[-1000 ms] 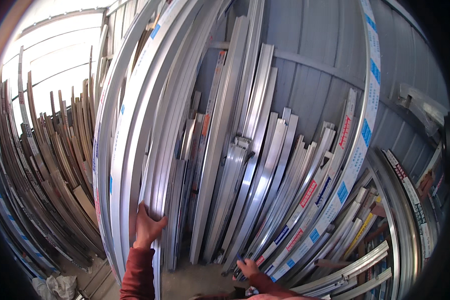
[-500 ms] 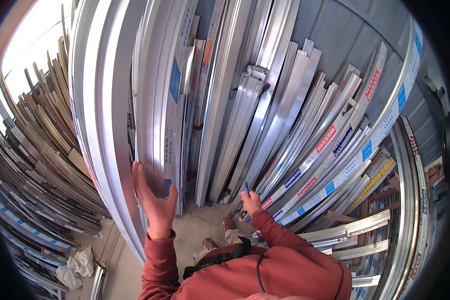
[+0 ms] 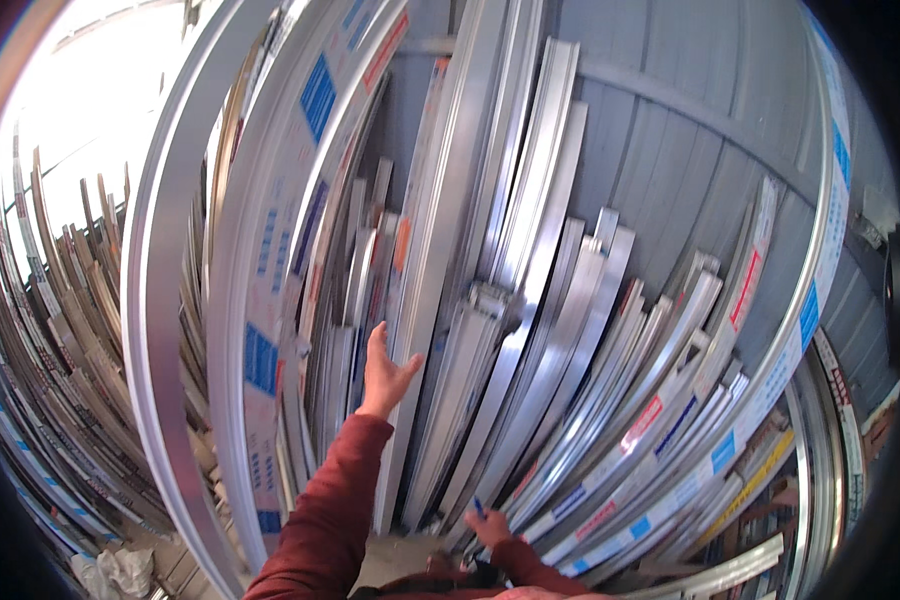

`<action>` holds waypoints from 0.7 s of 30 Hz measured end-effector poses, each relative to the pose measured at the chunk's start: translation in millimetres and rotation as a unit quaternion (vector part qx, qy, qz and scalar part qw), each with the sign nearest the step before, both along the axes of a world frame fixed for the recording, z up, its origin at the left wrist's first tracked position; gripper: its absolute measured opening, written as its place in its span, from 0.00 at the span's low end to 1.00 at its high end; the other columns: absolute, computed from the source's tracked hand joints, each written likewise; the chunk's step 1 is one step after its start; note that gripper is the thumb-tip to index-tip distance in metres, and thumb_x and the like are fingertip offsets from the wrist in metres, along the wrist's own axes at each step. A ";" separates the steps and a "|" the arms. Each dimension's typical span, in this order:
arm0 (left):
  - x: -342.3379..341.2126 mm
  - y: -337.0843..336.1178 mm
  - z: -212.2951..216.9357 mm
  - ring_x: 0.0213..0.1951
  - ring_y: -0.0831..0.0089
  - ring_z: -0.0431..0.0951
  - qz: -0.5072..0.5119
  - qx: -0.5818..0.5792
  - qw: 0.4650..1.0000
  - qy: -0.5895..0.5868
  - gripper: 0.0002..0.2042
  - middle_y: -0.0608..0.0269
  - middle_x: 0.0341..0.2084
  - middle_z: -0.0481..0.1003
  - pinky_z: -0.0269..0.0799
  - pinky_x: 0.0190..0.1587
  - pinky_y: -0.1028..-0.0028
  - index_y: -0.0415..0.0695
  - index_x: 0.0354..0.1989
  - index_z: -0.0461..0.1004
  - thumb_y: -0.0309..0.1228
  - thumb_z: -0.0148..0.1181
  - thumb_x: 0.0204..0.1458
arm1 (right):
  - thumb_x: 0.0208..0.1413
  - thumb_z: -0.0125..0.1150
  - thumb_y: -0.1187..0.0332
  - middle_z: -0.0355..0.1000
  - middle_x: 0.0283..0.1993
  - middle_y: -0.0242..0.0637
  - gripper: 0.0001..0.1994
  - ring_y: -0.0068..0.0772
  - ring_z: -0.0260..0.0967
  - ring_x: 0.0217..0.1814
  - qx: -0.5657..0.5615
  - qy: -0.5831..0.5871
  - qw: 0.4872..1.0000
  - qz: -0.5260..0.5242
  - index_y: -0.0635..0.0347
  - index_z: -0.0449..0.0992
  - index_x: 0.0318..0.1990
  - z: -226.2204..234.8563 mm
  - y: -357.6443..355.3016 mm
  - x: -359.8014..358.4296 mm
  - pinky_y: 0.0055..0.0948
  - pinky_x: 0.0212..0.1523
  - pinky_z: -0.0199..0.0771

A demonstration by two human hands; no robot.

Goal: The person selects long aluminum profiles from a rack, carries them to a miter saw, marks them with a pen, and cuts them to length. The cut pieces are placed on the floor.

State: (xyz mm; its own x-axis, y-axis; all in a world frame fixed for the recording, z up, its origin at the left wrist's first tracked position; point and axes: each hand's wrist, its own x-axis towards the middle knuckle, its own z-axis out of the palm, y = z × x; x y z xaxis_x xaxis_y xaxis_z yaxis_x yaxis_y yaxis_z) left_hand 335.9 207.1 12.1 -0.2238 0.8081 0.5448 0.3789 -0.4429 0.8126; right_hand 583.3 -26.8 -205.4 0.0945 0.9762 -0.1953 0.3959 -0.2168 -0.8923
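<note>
My left hand is stretched out with thumb and fingers apart, holding nothing. It is in front of tall silver aluminium profiles that lean upright on the wall; whether the fingertips touch one I cannot tell. Low down in the middle, my right hand is closed around a blue pen, its tip pointing up. Left of my left arm rises a wide profile in printed film with blue patches. A shorter bundle of profiles stands just right of my left hand.
Many long brownish profiles lean at the far left. A curved-looking profile with blue-and-white film runs along the right. Behind everything is a grey panelled wall. Crumpled white plastic lies on the floor at lower left.
My left hand has left the wide profile on the left and reached right and forward. My view has tilted up, and the right hand still holds the pen.
</note>
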 end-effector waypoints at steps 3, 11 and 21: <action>1.6 80.7 2.8 0.64 0.53 0.60 0.012 -0.016 0.998 0.054 0.48 0.39 0.62 0.59 0.54 0.66 0.66 0.29 0.64 0.52 0.40 0.75 0.38 | 0.47 0.65 0.49 0.74 0.21 0.39 0.22 0.31 0.73 0.27 -0.009 0.012 1.000 -0.019 0.64 0.79 0.26 -23.2 -5.9 36.3 0.36 0.31 0.71; -14.8 148.6 -15.2 0.52 0.62 0.72 -0.191 -0.118 0.975 -0.003 0.40 0.49 0.50 0.71 0.66 0.56 0.67 0.32 0.56 0.61 0.37 0.77 0.36 | 0.60 0.57 0.54 0.76 0.27 0.39 0.19 0.33 0.70 0.22 -0.140 0.010 0.990 0.018 0.64 0.77 0.42 -24.8 -8.5 79.7 0.40 0.26 0.73; -37.6 102.6 30.1 0.50 0.55 0.74 -0.099 -0.067 0.992 0.036 0.42 0.42 0.47 0.73 0.68 0.54 0.63 0.35 0.59 0.57 0.39 0.75 0.36 | 0.45 0.68 0.51 0.66 0.13 0.29 0.20 0.22 0.64 0.18 -0.130 -0.030 0.989 -0.062 0.62 0.77 0.20 -51.7 13.4 68.0 0.31 0.22 0.65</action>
State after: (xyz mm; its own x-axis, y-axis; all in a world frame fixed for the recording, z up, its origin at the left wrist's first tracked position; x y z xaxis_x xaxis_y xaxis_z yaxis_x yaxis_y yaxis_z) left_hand 298.3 309.7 42.1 -0.0181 0.8982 0.4391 0.3534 -0.4051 0.8432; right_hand 651.3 -13.4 -257.1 0.2292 0.8741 -0.4282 0.4029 -0.4857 -0.7758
